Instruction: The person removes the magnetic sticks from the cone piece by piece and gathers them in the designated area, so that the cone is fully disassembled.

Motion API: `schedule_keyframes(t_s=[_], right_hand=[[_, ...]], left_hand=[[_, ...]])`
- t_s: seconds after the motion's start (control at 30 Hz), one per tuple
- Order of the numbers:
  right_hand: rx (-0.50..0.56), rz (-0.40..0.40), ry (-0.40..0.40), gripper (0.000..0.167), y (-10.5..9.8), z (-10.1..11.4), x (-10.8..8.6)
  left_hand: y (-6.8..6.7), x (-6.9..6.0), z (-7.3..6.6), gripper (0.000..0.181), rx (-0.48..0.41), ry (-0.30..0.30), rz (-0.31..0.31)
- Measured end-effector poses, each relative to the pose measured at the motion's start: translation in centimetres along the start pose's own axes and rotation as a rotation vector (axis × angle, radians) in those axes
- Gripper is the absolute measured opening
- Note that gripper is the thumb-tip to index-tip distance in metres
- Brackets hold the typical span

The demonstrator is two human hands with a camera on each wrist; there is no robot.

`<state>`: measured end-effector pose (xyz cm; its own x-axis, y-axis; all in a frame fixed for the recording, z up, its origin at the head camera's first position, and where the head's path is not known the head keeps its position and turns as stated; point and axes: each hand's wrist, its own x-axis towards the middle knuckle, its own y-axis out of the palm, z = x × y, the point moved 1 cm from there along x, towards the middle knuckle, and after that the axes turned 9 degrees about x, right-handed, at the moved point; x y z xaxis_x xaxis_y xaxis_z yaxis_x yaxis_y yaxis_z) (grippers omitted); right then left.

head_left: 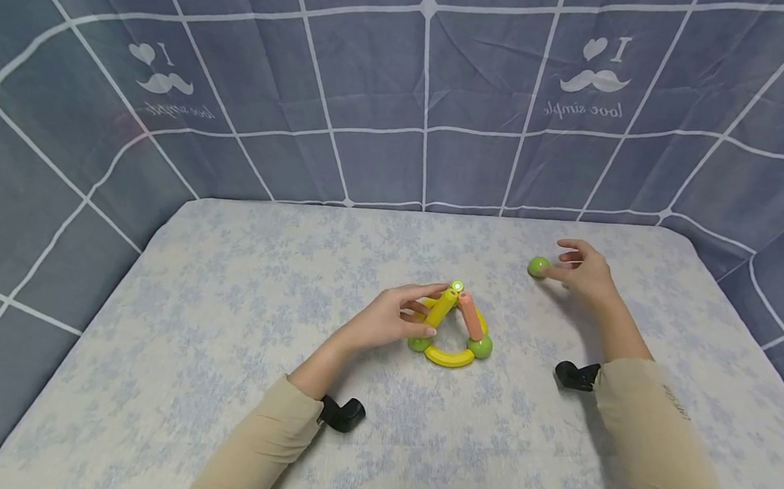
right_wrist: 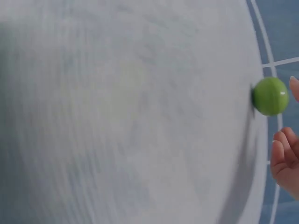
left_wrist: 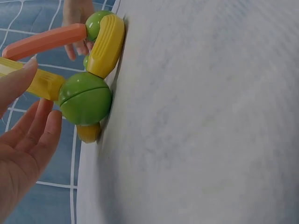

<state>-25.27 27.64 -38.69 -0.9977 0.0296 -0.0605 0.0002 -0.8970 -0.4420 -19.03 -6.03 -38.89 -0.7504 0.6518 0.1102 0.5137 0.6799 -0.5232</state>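
A pyramid-like frame of toy rods and balls stands mid-table. Its parts include a straight yellow rod (head_left: 441,308), a coral rod (head_left: 471,316), a curved yellow rod (head_left: 448,357) along the table and green balls (head_left: 480,347) at the lower corners. A round yellow-green piece (head_left: 456,286) tops it. My left hand (head_left: 389,317) holds the straight yellow rod, thumb on one side and fingers on the other. Right of the frame, a loose green ball (right_wrist: 270,96) sits on the table. Beside it is my right hand (head_left: 586,274), fingers spread; the right wrist view shows a gap between fingers and ball.
A pale floral cloth covers the table (head_left: 222,300). Behind and at the sides hangs a blue-grey curtain (head_left: 377,82) with white lines. Black wrist-worn devices (head_left: 342,414) stick out near both sleeves.
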Motion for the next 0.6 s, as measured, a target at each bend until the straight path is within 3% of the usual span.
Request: schedule_keyframes(t_s=[0.3,0.47,0.6], right_hand=[[0.009,0.017,-0.106,0.067,-1.0,2.1,-2.3],[0.042,0.090,-0.176,0.058,-0.2,3.1,-3.4],[0.067,0.184,-0.181,0.053,1.1,3.7,-4.6]], left_hand=[[-0.5,-0.3,0.5,0.062,-0.006,-0.054,-0.012],[-0.8,-0.5,0.7,0.063,-0.023,-0.103,0.001],[-0.7,-0.4,1.4,0.062,-0.010,-0.157,0.008]])
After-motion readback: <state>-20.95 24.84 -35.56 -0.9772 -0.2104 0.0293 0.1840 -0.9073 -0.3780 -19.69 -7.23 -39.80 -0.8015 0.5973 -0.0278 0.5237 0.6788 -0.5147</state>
